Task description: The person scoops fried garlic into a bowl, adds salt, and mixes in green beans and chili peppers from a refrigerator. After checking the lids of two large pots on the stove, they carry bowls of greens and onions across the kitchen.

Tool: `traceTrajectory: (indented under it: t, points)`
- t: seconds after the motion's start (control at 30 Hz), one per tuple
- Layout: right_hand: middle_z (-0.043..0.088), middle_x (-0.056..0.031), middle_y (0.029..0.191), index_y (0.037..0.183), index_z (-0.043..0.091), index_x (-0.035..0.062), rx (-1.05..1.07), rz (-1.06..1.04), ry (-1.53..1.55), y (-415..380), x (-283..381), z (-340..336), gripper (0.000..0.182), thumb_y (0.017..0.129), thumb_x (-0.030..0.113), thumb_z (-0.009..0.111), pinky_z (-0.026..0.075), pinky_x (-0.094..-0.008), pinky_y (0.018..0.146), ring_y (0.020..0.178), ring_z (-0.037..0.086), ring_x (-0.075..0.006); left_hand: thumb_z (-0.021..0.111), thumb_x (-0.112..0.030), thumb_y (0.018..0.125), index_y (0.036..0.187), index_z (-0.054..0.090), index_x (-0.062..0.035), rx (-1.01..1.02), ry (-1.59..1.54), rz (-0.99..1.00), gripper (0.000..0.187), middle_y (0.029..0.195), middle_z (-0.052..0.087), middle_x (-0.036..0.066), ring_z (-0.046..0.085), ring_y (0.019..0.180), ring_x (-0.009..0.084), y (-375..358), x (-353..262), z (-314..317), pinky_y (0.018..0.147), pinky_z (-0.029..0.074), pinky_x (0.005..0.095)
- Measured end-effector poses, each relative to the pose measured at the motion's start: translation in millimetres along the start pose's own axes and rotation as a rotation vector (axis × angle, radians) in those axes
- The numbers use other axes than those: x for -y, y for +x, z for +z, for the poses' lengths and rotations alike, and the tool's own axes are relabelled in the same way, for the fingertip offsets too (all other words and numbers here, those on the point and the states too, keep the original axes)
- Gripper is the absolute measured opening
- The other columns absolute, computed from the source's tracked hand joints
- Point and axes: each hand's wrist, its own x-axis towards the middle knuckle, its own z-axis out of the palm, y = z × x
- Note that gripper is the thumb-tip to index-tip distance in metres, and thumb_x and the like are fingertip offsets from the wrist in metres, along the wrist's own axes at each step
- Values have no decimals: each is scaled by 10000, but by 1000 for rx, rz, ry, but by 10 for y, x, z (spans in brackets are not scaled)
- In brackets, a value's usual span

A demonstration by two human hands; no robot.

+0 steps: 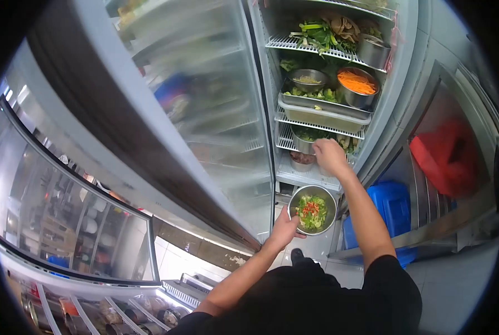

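My left hand (285,230) grips the left rim of a round metal bowl (334,215), which holds chopped green vegetables (315,220) with red and orange bits on top. Above and right of the bowl, my right hand (331,157) reaches to the lower fridge shelf with its fingers curled together at the edge of a metal pot (304,146) of greens. Whatever those fingers may hold is too small to make out. Just below the pot, a small container of brownish food (302,158) stands on the fridge floor.
Higher shelves hold leafy greens (322,36), a pot of orange shreds (356,84) and a plastic tub (322,116). A glass door (205,111) stands at the left. Blue bins (387,206) and a red bag (447,156) are at the right. Another open cooler (93,312) lies lower left.
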Motion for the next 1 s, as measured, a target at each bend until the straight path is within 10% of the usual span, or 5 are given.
traceTrajectory:
  t: [0.17,0.33,0.67,0.73,1.0]
  points:
    - [686,-255,1097,1001,693,24,362,170,-107,854,-506,947,269,903,174,493,505,-502,931,1106,635,-415,499,-132,994,1464,302,-38,-8,41,-9,519,1321,541,195,672,1054,313,70,122,73,643,657,399]
    - [392,-218,1556,1531,392,95,519,261,-39,1674,-2016,2844,666,932,330,562,309,-432,1195,1428,405,-361,513,-223,997,1444,300,-12,-17,67,4,538,1291,536,218,712,810,295,204,351,65,574,628,349]
    - [525,-210,1460,1417,544,70,476,473,-219,1745,-2417,2990,476,1004,294,464,484,-514,1036,1286,557,-414,489,-192,936,1449,345,-38,-56,84,-24,555,1180,575,182,706,779,253,302,305,263,561,627,341]
    - [662,-239,1256,1177,707,16,515,296,-300,1706,-2100,2588,332,891,127,580,537,-453,976,1172,643,-403,490,-222,966,1494,312,-59,-54,152,-48,580,1314,536,191,715,849,270,184,108,314,604,642,351]
    - [624,-263,1297,1204,695,3,580,49,-397,1683,-2122,2481,380,873,159,590,430,-442,1107,1287,562,-388,496,-212,963,1499,323,-64,-98,110,-17,582,1302,561,186,718,841,266,384,395,209,570,636,350]
